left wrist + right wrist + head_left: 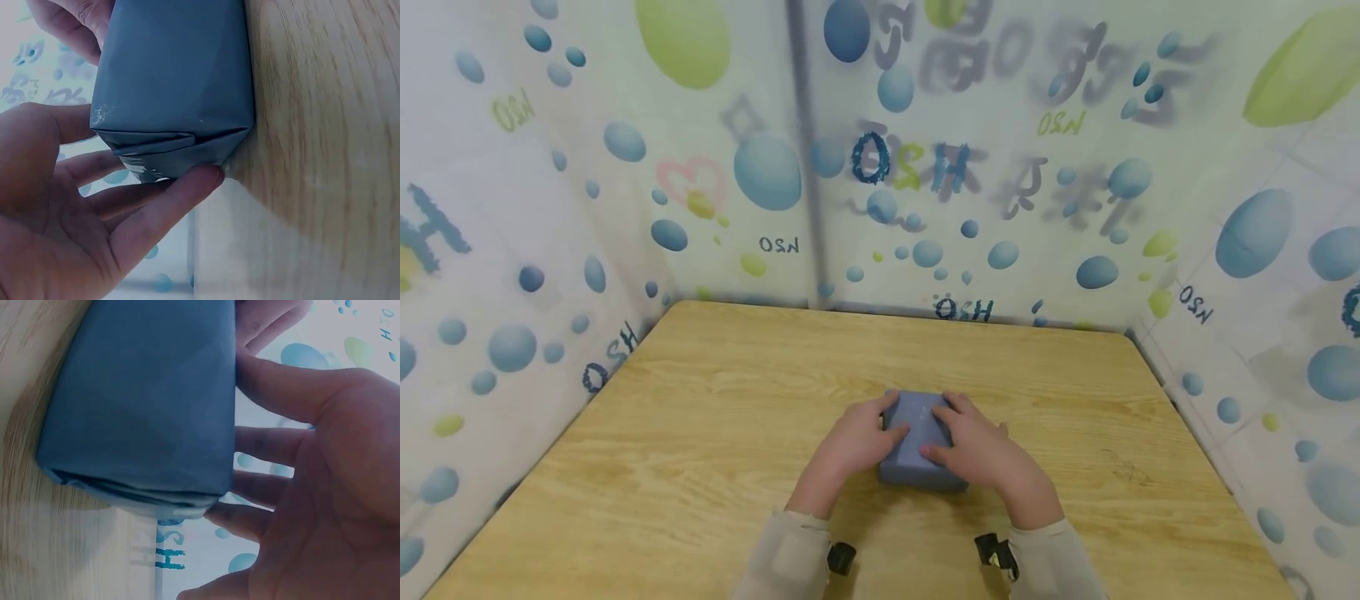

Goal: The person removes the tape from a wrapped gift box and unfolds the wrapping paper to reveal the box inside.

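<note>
A box wrapped in smooth blue-grey paper (917,425) lies on the wooden table, between both hands. In the left wrist view its left end (165,147) has creased, folded flaps. My left hand (855,437) rests on it, thumb on the top and fingers along the left end. One finger (181,197) lies straight along the folds. My right hand (985,442) touches the top and right side with spread fingers. In the right wrist view its thumb is at the top edge, and one finger (219,584) points away from the box. More folds (134,494) show at the right end.
The light wooden table (700,400) spreads around the box. A patterned curtain with blue and green drops (925,250) hangs behind its far edge and along both sides. Dark straps with small mounts (841,558) are at the wrists.
</note>
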Action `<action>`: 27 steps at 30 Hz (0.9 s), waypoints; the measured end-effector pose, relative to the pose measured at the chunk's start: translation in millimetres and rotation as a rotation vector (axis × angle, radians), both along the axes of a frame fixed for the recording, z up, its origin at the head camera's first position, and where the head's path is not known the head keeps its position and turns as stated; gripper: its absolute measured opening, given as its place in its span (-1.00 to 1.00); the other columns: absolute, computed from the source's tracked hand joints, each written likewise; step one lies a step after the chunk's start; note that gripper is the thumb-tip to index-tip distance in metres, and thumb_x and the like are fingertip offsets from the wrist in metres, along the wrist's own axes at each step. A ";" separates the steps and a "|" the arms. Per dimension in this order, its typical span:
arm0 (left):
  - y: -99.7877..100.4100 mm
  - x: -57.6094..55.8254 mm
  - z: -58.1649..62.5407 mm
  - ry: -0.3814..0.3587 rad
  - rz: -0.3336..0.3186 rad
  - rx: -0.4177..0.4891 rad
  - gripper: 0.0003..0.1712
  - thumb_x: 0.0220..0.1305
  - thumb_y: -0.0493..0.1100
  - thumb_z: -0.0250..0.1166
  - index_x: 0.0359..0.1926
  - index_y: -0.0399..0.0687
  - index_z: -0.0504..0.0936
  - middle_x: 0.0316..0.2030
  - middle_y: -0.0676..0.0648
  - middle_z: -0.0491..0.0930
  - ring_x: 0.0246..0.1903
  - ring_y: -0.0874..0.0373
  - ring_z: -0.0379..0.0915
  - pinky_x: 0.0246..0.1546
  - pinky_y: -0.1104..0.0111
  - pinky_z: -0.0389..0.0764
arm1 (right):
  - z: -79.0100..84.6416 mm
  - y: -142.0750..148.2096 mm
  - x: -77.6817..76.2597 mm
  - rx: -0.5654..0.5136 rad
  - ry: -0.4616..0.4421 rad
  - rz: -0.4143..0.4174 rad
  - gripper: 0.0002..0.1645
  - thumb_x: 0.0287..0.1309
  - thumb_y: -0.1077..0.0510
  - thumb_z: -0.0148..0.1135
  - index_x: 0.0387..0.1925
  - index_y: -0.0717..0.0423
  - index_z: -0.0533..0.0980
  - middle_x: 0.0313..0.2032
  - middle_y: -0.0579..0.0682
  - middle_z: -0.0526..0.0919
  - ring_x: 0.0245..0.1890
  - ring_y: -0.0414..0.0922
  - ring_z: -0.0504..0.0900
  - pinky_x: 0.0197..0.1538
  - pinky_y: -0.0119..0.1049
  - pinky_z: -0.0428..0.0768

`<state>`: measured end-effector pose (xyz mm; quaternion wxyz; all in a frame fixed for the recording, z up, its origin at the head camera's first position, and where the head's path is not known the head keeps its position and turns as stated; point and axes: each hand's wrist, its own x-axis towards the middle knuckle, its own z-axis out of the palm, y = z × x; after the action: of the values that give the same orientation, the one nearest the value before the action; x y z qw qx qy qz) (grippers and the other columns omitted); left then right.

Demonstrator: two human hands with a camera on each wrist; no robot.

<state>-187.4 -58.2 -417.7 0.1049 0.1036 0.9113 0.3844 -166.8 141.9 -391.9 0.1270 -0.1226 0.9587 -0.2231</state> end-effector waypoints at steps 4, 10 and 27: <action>0.8 1.4 -1.4 0.045 0.029 -0.058 -0.30 0.52 0.03 0.33 0.54 -0.15 0.44 0.40 -0.30 0.56 0.36 -0.13 0.56 0.32 -0.06 0.61 | -1.1 -1.8 0.4 0.007 -0.010 0.003 -0.16 0.43 -0.12 0.38 0.56 0.14 0.36 0.65 0.22 0.16 0.57 0.32 0.33 0.32 0.78 0.09; 5.8 2.6 2.4 0.119 0.079 -0.111 -0.56 0.45 -0.01 0.42 0.20 -0.16 0.66 -0.06 -0.22 0.78 -0.20 0.02 0.70 -0.23 0.16 0.69 | -0.2 -2.9 0.2 0.007 0.001 0.022 -0.16 0.44 -0.11 0.36 0.56 0.18 0.36 0.64 0.25 0.18 0.59 0.26 0.30 0.50 0.39 0.35; 24.1 3.4 6.0 0.209 -0.003 -0.292 -0.73 0.56 -0.17 0.22 -0.06 -0.35 0.67 -0.07 -0.27 0.70 -0.23 -0.01 0.67 -0.24 0.14 0.74 | 9.0 -1.5 -2.0 0.020 -0.021 0.038 -0.17 0.44 -0.08 0.38 0.53 0.27 0.37 0.61 0.30 0.22 0.57 0.27 0.33 0.50 0.21 0.44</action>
<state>-184.0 -34.1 -411.7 0.0242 0.1280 0.9633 0.2347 -168.8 140.4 -382.9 0.1428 -0.1373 0.9569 -0.2126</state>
